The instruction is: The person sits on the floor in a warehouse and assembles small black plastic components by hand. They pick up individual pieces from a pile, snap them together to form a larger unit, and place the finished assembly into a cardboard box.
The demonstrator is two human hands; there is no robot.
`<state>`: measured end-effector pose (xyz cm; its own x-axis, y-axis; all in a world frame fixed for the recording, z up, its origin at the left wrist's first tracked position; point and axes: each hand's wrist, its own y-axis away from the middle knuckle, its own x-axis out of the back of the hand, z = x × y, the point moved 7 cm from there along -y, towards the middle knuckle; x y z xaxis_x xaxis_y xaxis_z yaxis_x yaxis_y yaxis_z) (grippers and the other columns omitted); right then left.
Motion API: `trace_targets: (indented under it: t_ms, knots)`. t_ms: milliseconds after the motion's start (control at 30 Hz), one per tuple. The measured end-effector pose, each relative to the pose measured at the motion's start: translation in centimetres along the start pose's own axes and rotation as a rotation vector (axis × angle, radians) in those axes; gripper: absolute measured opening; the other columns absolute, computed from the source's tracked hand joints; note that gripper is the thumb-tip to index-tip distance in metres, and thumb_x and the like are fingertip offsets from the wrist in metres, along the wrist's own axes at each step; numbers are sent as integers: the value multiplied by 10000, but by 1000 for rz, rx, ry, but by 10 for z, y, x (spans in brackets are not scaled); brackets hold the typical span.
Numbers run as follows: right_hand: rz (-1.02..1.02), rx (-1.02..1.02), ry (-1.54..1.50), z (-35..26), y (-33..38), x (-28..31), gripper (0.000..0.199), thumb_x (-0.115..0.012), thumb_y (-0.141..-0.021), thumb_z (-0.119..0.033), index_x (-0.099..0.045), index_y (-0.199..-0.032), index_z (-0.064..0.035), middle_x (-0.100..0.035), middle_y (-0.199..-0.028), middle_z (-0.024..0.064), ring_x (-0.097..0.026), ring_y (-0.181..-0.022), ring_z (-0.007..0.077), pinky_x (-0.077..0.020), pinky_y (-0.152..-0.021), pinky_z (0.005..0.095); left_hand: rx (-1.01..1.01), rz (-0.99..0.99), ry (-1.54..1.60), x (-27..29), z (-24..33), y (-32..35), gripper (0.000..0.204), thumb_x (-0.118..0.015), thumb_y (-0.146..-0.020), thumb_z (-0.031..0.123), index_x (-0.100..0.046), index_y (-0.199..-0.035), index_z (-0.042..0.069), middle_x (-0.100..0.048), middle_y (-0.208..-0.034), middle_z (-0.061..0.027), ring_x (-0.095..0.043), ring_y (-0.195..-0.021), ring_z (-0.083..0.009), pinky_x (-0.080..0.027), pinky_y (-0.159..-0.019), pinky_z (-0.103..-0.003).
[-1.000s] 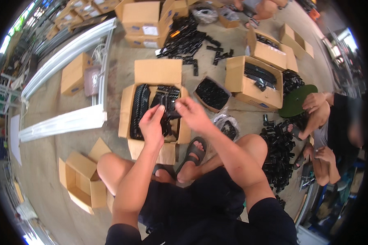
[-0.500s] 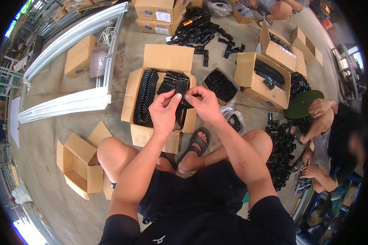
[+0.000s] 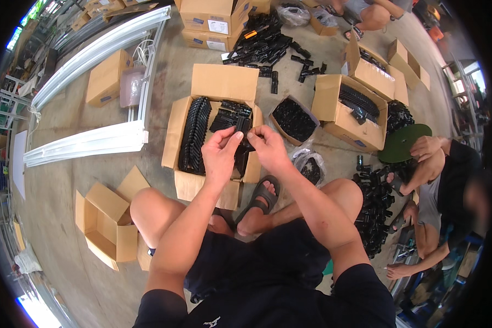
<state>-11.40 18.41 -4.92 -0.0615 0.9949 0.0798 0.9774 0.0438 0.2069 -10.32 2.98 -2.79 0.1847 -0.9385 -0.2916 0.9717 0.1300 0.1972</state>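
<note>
Both hands are up over an open cardboard carton (image 3: 224,81), sharing a slim black plastic part (image 3: 240,124). The part is above the carton's right half, roughly upright between the hands. The left hand (image 3: 217,156) has its thumb and index finger clamped on it, thumb on the near face. The right hand (image 3: 269,148) is pinched in on the right edge, thumb and index together. The exact contact on that side is partly hidden, and I can't tell whether there's a 2nd small piece in there too.

Inside the carton, a long row of stacked black parts (image 3: 194,131) runs down the left wall, with looser black pieces (image 3: 224,117) to the right of it. Just right of the carton there's a smaller box (image 3: 286,138) full of little black bits, then a clear plastic bag (image 3: 319,158) with more dark stuff in it. Another open carton (image 3: 350,134) is further right, also loaded with black parts.

Past the right knee there's a big heap of black fittings (image 3: 373,218) on the concrete floor (image 3: 164,117). A co-worker sits beside it, 1 hand (image 3: 425,146) by a green disc (image 3: 404,143). More black parts (image 3: 262,44) are scattered up top next to 2 stacked cartons (image 3: 210,22). On the left, white metal rails (image 3: 87,146) lie near another open carton (image 3: 101,246).
</note>
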Motion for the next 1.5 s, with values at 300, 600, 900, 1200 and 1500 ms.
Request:
trace_targets:
  t_ms: [300,600,900,1200,1500]
  knots:
    - [-170,532,278,-83,20,11,375,-692,-946,-130,-610,-1304,-53,-599,-1251,115,-644,-1017,204,-498,-940,310,243,81,286,22,-7,-17,206,-740,-941,96,-686,-1093,-32,-725,-949,-66,-659,-794,-101,-554,-718,-251]
    - [-252,670,636,-62,21,-11,549,-705,-823,13,-583,-1343,-115,-558,-1297,148,-598,-1177,372,-544,-936,438,461,-33,246,17,-10,-8,166,-702,-977,152,-675,-1032,-2,-718,-922,-74,-701,-785,-134,-584,-670,-264]
    - [-206,188,62,-28,-1,9,455,-670,-909,-7,-590,-1355,-46,-670,-1020,50,-657,-951,183,-519,-863,324,359,-186,56,12,8,-5,739,-509,-1025,582,-481,-1469,-9,-657,-1241,-142,-687,-997,-218,-597,-895,-378]
    - [-385,-191,-496,-23,-1,18,308,-655,-981,-136,-616,-1254,3,-616,-883,-16,-531,-721,66,-404,-617,214,-82,-408,-427,-8,43,-7,538,-790,-893,146,-607,-1379,5,-666,-1146,-76,-624,-1036,-122,-524,-913,-266]
    - [-417,-192,-373,-16,8,6,371,-671,-994,-219,-599,-1305,-31,-655,-939,-8,-566,-727,62,-428,-615,216,296,-305,72,7,0,-7,346,-667,-984,78,-623,-1313,-19,-706,-1141,-60,-663,-1009,-117,-543,-888,-267]
